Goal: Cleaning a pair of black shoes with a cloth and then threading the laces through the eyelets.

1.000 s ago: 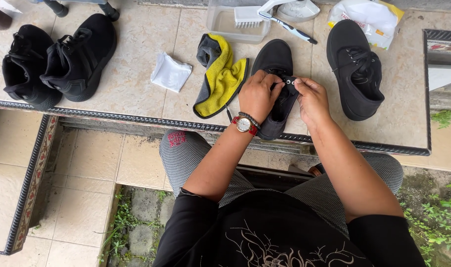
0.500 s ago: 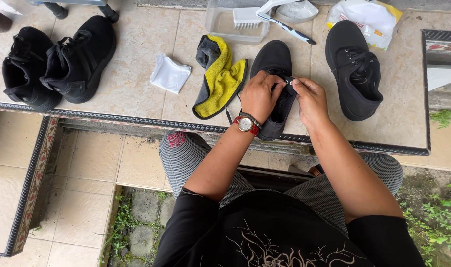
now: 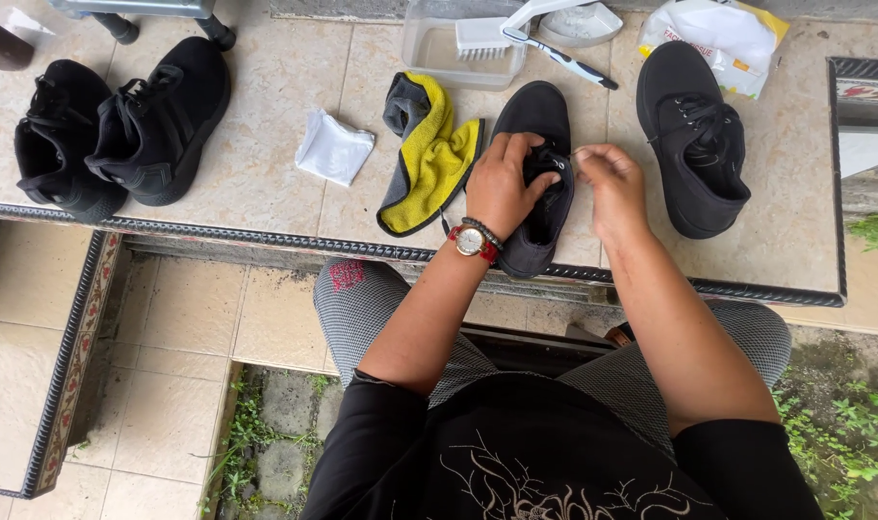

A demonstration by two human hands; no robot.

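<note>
Black shoe (image 3: 535,183), yellow-and-grey cloth (image 3: 429,154), white folded cloth (image 3: 333,146); red-strapped wristwatch (image 3: 472,242), grey checked trousers (image 3: 362,308)

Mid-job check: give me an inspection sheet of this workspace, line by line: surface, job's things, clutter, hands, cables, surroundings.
Surface: beige tiled ledge with a dark patterned border.
Job's things: black shoe lying lengthways in the middle of the ledge; thin lace end at the right fingertips.
Clutter: yellow-grey cloth, white folded cloth, clear tub with a scrub brush, second black shoe, black sneaker pair, plastic bag.
Hands: left hand grips the shoe's opening; right hand pinches the lace.
Cables: nothing seen.
Surroundings: lower tiled floor, weeds.
</note>
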